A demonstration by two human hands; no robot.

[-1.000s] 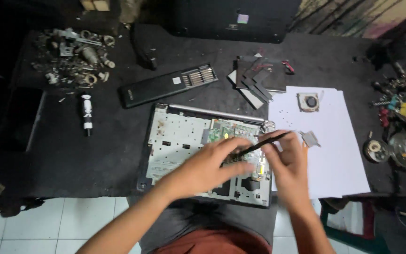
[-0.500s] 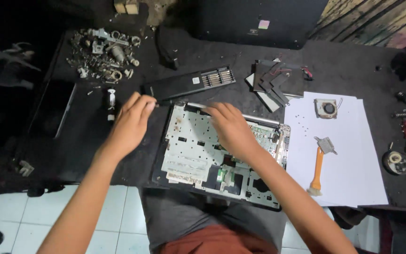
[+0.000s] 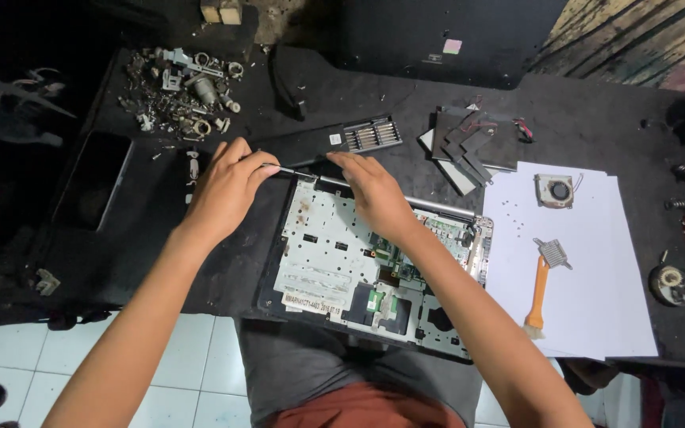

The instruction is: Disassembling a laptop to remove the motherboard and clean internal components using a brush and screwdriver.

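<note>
At laptop's far edge, both hands (image 3: 303, 186)

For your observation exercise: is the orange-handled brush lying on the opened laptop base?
No, the orange-handled brush lies on the white paper to the right of the opened laptop base, apart from it.

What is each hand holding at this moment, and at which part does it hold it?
The left hand grips a thin screwdriver by its handle end; the shaft points right. The right hand holds nothing; it rests on the opened laptop base.
</note>
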